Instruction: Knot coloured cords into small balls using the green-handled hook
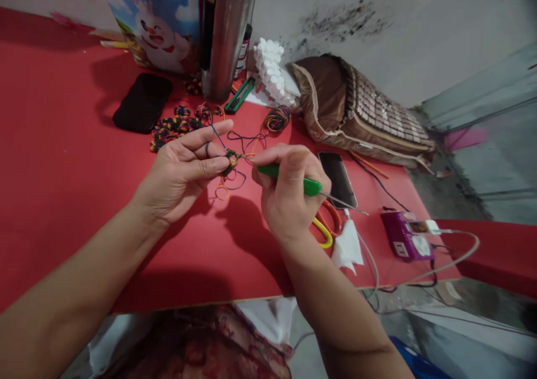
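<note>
Between the thumb and fingers of my left hand [184,169] is a small dark and orange crocheted piece [230,162]. Dark yarn runs over its raised index finger. My right hand [291,191] grips a crochet hook by its green handle [311,187]; the hook's thin tip meets the piece, and its other metal end points right. Loose loops of orange and dark yarn [222,192] hang under the piece. A multicoloured yarn bundle [277,119] lies behind my hands, and a pile of finished crocheted bits [172,126] lies behind my left hand.
On the red table [62,160] are a black phone [142,103], steel bottle [230,37], printed bag [163,26], green cutter [239,95], and brown cushion [369,110]. Right of my right hand lie another phone [337,178], scissors [323,233], tissue [348,246] and a purple power block [405,234] with cables.
</note>
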`<act>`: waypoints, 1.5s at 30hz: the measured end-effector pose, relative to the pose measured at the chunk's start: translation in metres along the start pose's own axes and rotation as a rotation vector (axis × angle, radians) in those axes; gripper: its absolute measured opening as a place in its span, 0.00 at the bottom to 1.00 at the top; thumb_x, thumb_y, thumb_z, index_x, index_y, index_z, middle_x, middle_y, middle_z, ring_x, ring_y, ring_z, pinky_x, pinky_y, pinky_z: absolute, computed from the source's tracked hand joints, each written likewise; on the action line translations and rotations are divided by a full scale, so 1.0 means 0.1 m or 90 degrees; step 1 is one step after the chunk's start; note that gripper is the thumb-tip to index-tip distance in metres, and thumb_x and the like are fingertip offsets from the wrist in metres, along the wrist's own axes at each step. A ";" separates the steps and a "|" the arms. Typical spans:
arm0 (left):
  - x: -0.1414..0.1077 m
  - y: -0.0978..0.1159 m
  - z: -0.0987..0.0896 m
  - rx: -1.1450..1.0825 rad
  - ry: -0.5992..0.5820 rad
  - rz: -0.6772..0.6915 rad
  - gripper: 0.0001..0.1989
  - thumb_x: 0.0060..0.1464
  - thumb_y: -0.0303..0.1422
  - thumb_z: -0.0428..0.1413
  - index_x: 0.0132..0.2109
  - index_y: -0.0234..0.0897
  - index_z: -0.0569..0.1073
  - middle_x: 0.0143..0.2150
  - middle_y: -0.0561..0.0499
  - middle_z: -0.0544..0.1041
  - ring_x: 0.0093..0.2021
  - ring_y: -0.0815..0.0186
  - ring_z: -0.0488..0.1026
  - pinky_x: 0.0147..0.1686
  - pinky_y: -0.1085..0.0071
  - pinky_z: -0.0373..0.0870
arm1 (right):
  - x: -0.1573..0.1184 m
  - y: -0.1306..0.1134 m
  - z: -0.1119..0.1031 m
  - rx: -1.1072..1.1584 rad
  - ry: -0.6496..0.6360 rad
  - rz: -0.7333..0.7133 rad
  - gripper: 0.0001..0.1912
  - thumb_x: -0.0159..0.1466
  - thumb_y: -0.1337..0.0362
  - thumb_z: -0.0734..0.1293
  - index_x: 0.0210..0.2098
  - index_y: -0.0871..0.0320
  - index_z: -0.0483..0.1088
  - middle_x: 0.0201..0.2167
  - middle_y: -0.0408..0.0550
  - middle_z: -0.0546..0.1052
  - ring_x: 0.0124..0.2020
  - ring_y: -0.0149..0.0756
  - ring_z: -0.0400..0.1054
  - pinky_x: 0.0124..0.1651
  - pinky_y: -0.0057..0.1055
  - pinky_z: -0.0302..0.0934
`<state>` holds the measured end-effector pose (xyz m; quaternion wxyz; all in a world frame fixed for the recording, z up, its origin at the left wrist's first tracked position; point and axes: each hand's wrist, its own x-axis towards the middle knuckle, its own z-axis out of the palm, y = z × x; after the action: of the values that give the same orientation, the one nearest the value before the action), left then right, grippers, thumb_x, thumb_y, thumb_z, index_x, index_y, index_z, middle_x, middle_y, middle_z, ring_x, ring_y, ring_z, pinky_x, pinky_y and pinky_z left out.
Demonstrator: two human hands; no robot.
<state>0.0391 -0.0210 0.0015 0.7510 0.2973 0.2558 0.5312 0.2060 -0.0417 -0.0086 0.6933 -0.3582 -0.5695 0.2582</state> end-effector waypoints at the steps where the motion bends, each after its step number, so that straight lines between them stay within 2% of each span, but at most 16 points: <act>1: 0.00 0.01 0.00 -0.001 -0.004 -0.002 0.23 0.46 0.18 0.77 0.50 0.35 0.89 0.29 0.56 0.83 0.30 0.74 0.80 0.34 0.82 0.79 | 0.00 -0.01 -0.01 -0.003 -0.002 0.003 0.23 0.81 0.51 0.66 0.34 0.51 0.85 0.27 0.40 0.79 0.23 0.23 0.69 0.26 0.28 0.62; 6: -0.01 0.05 -0.02 0.027 -0.006 -0.027 0.22 0.47 0.17 0.76 0.50 0.37 0.89 0.30 0.56 0.82 0.30 0.73 0.78 0.33 0.80 0.77 | 0.02 -0.02 -0.05 -0.052 -0.033 -0.001 0.26 0.81 0.47 0.63 0.33 0.51 0.84 0.25 0.39 0.74 0.24 0.25 0.70 0.26 0.29 0.63; 12: -0.01 0.05 0.01 -0.014 -0.004 -0.058 0.23 0.43 0.17 0.75 0.48 0.33 0.90 0.30 0.53 0.82 0.30 0.74 0.78 0.34 0.84 0.78 | 0.03 -0.02 -0.09 -0.066 -0.053 -0.032 0.27 0.83 0.49 0.60 0.35 0.50 0.84 0.24 0.38 0.68 0.22 0.24 0.65 0.24 0.29 0.58; 15: -0.02 0.05 0.02 -0.018 0.001 -0.078 0.22 0.43 0.17 0.74 0.48 0.32 0.90 0.30 0.53 0.82 0.30 0.74 0.78 0.35 0.85 0.79 | 0.04 -0.04 -0.10 -0.058 -0.059 0.004 0.28 0.82 0.47 0.60 0.34 0.49 0.84 0.23 0.39 0.68 0.21 0.25 0.64 0.24 0.30 0.57; 18: -0.02 0.05 0.03 -0.016 -0.003 -0.096 0.21 0.45 0.17 0.71 0.48 0.33 0.90 0.29 0.53 0.80 0.29 0.74 0.78 0.35 0.83 0.80 | 0.06 -0.03 -0.08 0.009 -0.057 0.055 0.29 0.82 0.46 0.61 0.32 0.48 0.83 0.21 0.39 0.65 0.20 0.25 0.60 0.24 0.30 0.55; 21: -0.02 0.04 0.02 -0.023 -0.010 -0.101 0.19 0.46 0.17 0.71 0.47 0.34 0.90 0.29 0.53 0.80 0.30 0.72 0.79 0.36 0.81 0.81 | 0.09 0.04 -0.06 0.043 -0.052 0.071 0.33 0.80 0.39 0.58 0.30 0.47 0.81 0.19 0.38 0.60 0.18 0.25 0.55 0.23 0.30 0.55; 24: -0.02 0.02 0.01 -0.020 -0.024 -0.105 0.20 0.46 0.17 0.72 0.47 0.33 0.90 0.29 0.53 0.79 0.31 0.70 0.81 0.36 0.79 0.80 | 0.11 0.12 -0.06 0.034 -0.080 0.100 0.36 0.78 0.32 0.55 0.31 0.47 0.79 0.17 0.36 0.56 0.16 0.27 0.54 0.23 0.31 0.57; 27: -0.01 -0.04 0.01 0.002 -0.011 -0.071 0.21 0.46 0.18 0.75 0.49 0.36 0.90 0.31 0.53 0.82 0.33 0.68 0.82 0.38 0.75 0.81 | 0.09 0.16 -0.03 0.069 -0.101 0.163 0.36 0.77 0.30 0.54 0.32 0.47 0.77 0.17 0.34 0.54 0.15 0.28 0.54 0.23 0.32 0.61; 30: -0.03 -0.13 0.05 0.035 0.037 0.013 0.22 0.48 0.20 0.77 0.50 0.40 0.89 0.32 0.54 0.84 0.34 0.67 0.83 0.39 0.72 0.81 | 0.05 0.19 0.03 0.122 -0.097 0.212 0.36 0.76 0.29 0.54 0.35 0.47 0.76 0.17 0.32 0.53 0.14 0.27 0.50 0.21 0.30 0.60; 34: -0.08 -0.22 0.14 0.075 0.103 0.118 0.19 0.49 0.20 0.77 0.46 0.44 0.89 0.32 0.57 0.84 0.32 0.69 0.81 0.35 0.74 0.80 | 0.01 0.26 0.06 0.142 -0.087 0.208 0.31 0.77 0.32 0.57 0.40 0.46 0.77 0.19 0.32 0.56 0.15 0.26 0.48 0.21 0.29 0.58; 37: -0.10 -0.25 0.18 0.099 0.134 0.136 0.18 0.50 0.19 0.76 0.45 0.43 0.89 0.34 0.56 0.85 0.31 0.70 0.80 0.31 0.75 0.79 | 0.00 0.33 0.06 0.129 -0.071 0.215 0.32 0.77 0.30 0.55 0.41 0.45 0.77 0.21 0.34 0.59 0.16 0.27 0.50 0.22 0.29 0.58; 42: -0.09 -0.23 0.17 0.092 0.138 0.140 0.18 0.51 0.16 0.73 0.45 0.41 0.90 0.33 0.55 0.84 0.34 0.71 0.80 0.37 0.78 0.81 | 0.00 0.33 0.09 0.155 -0.062 0.253 0.32 0.73 0.27 0.59 0.40 0.47 0.78 0.20 0.33 0.58 0.16 0.26 0.47 0.20 0.27 0.55; 45: -0.08 -0.24 0.15 0.102 0.127 0.141 0.20 0.49 0.16 0.74 0.45 0.42 0.90 0.35 0.54 0.84 0.36 0.70 0.80 0.37 0.77 0.82 | 0.00 0.29 0.11 0.155 -0.055 0.281 0.34 0.71 0.25 0.61 0.39 0.48 0.77 0.19 0.31 0.57 0.15 0.24 0.44 0.20 0.26 0.54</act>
<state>0.0626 -0.0376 -0.0046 0.6328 0.3287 0.3362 0.6153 0.1966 -0.0215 -0.0304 0.6332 -0.3764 -0.4711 0.4852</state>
